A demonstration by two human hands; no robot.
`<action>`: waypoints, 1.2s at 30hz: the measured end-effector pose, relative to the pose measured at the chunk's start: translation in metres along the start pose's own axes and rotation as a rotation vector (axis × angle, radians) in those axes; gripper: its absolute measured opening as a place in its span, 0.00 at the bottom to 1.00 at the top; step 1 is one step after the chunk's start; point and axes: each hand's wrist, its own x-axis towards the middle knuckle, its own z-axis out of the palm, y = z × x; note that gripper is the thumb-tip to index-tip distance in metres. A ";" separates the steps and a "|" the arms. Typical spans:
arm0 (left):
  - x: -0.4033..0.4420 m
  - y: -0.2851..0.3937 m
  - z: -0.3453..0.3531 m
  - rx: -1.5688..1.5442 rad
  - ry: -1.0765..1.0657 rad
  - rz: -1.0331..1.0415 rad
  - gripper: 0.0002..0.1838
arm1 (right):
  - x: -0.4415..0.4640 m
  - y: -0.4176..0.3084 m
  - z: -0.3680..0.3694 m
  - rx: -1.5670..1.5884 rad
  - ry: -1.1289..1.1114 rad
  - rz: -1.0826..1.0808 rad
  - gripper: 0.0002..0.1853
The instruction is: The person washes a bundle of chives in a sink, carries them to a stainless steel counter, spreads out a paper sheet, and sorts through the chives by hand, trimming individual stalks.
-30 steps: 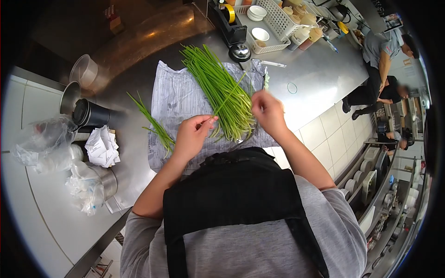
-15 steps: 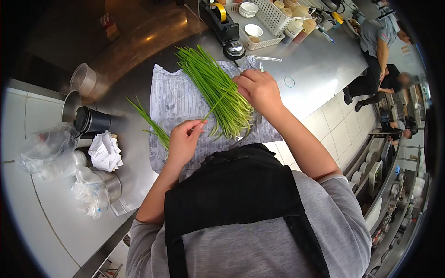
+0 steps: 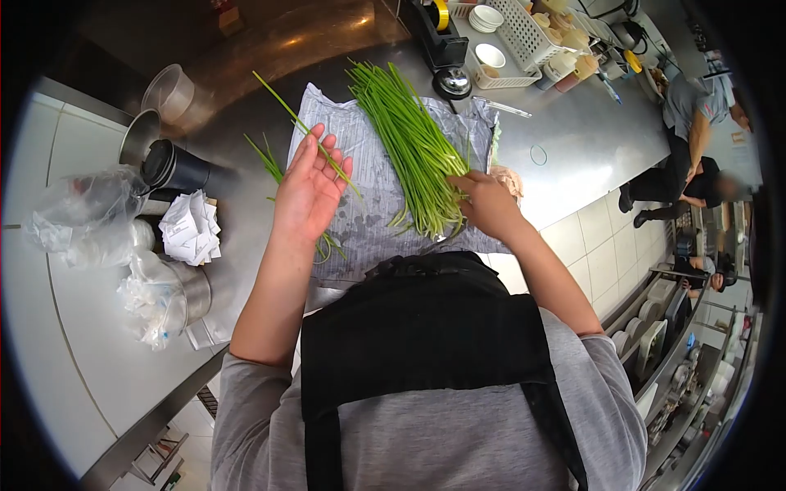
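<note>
Long green garlic chives (image 3: 401, 139) lie in a thick bunch on sheets of printed paper (image 3: 327, 114). My left hand (image 3: 309, 190) is raised palm up left of the bunch. A single chive stalk (image 3: 282, 102) slants across its fingers, caught between them and the thumb. Beside the pale stem ends of the bunch is my right hand (image 3: 495, 209), fingertips touching the stems, thumb and forefinger apart. Behind my left wrist, a small separate group of chives (image 3: 270, 164) lies at the paper's left edge, partly hidden by the hand.
On the left stand a black lidded cup (image 3: 176, 168), crumpled paper slips (image 3: 190, 227) and plastic bags (image 3: 90, 217). A tape dispenser (image 3: 442, 45), call bell (image 3: 452, 82) and white basket (image 3: 524, 37) line the back. A pen (image 3: 503, 107) and rubber band (image 3: 538, 155) lie right. Other people (image 3: 696, 123) are beyond.
My left hand has risen and turned palm up, lifting one stalk away from the bunch. My right hand has moved down along the stem ends. The camera view has shifted.
</note>
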 end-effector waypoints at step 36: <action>-0.019 -0.006 -0.093 1.521 0.689 0.796 0.52 | 0.039 -0.009 0.039 0.509 0.244 0.187 0.06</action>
